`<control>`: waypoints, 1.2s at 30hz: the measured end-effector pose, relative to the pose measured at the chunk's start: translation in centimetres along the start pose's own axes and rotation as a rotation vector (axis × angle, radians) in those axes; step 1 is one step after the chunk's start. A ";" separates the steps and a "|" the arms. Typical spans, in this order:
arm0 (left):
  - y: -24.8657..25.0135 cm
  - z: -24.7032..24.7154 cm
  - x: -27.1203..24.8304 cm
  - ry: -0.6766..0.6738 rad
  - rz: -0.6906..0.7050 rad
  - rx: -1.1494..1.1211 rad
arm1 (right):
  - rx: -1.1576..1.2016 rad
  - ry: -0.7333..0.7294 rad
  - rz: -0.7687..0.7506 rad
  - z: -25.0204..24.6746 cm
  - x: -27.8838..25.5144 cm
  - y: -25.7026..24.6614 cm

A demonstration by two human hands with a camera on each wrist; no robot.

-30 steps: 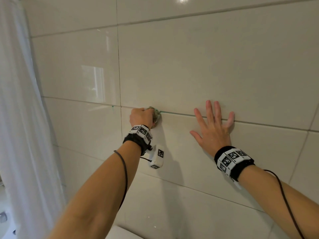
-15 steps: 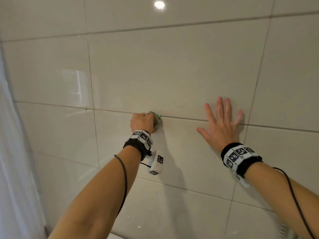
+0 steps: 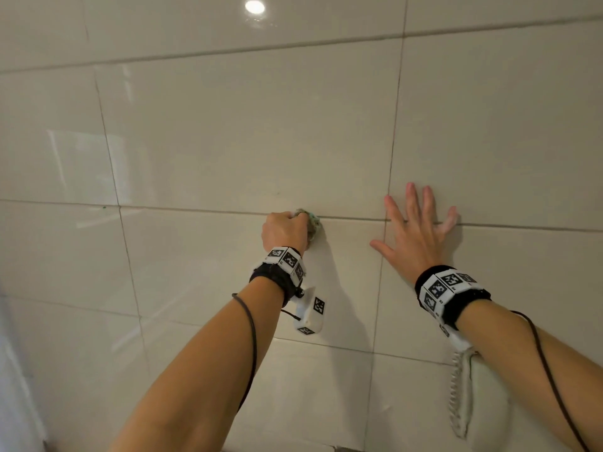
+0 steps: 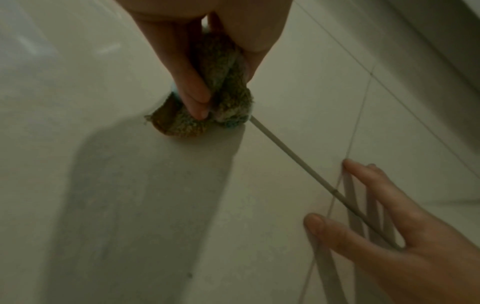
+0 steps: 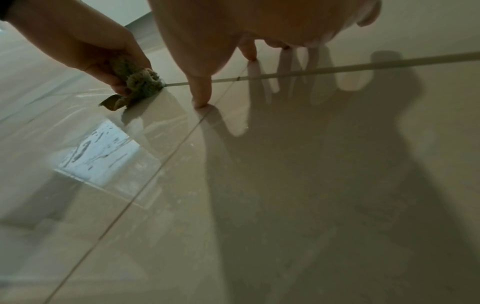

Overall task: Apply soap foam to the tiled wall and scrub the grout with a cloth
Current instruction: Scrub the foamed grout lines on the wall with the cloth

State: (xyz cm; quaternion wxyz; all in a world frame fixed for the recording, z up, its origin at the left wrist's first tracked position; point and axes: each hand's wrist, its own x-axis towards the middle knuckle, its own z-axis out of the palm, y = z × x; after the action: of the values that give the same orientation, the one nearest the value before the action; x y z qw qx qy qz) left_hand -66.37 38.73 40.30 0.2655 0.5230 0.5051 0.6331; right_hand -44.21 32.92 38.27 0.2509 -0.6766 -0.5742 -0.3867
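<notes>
My left hand [image 3: 285, 230] grips a bunched greenish cloth [image 3: 311, 223] and presses it against the horizontal grout line [image 3: 352, 219] of the glossy cream tiled wall [image 3: 244, 141]. In the left wrist view the cloth [image 4: 223, 98] sits wadded between thumb and fingers at the grout line [image 4: 293, 156]. My right hand [image 3: 414, 236] lies flat on the wall with fingers spread across the same grout line, just right of a vertical grout joint [image 3: 390, 177]. The right wrist view shows the cloth [image 5: 137, 84] and my fingertips [image 5: 201, 102] touching the tile. No foam is visible.
A white coiled-cord handset [image 3: 461, 386] hangs on the wall below my right forearm. A ceiling light reflects high on the tiles [image 3: 255, 7]. A bright window reflection [image 5: 101, 152] shows wet streaks on the tile.
The view has shifted right, so the white curtain at the left left the frame. My left hand with the cloth has moved rightward along the grout line; the right hand has shifted right past the vertical joint.
</notes>
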 end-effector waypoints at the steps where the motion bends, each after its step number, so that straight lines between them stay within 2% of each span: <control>1: 0.3 0.6 -0.6 -0.009 -0.005 -0.002 | -0.001 -0.006 -0.001 -0.1 -0.2 0.6; 12: 1.9 7.8 -4.8 -0.162 0.013 0.010 | 0.069 -0.054 -0.077 -1.0 -2.0 4.9; 14: 2.3 8.9 -5.8 -0.231 0.033 -0.005 | 0.157 -0.063 -0.055 -1.4 -2.8 5.5; 17: 2.5 9.6 -7.9 -0.442 0.048 -0.037 | 0.393 -0.086 0.042 -2.1 -4.0 5.8; 21: 1.4 8.4 -9.7 -0.649 0.066 -0.114 | 1.017 -0.169 0.359 -3.5 -4.5 5.4; 24: 0.6 6.7 -9.9 -0.743 0.056 -0.140 | 1.216 -0.283 0.500 -4.8 -4.5 4.2; 27: 0.2 4.9 -10.4 -0.777 0.087 -0.138 | 1.327 -0.398 0.489 -5.8 -5.0 2.8; 36: -2.0 1.4 -11.2 -0.819 0.208 -0.144 | 1.383 -0.635 0.483 -5.9 -6.6 0.3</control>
State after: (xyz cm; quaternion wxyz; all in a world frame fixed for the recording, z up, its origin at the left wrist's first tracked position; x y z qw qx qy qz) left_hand -61.97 30.21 33.98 0.4147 0.7596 0.2572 0.4301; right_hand -45.56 24.39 36.38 0.5150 -0.5512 -0.5656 0.3333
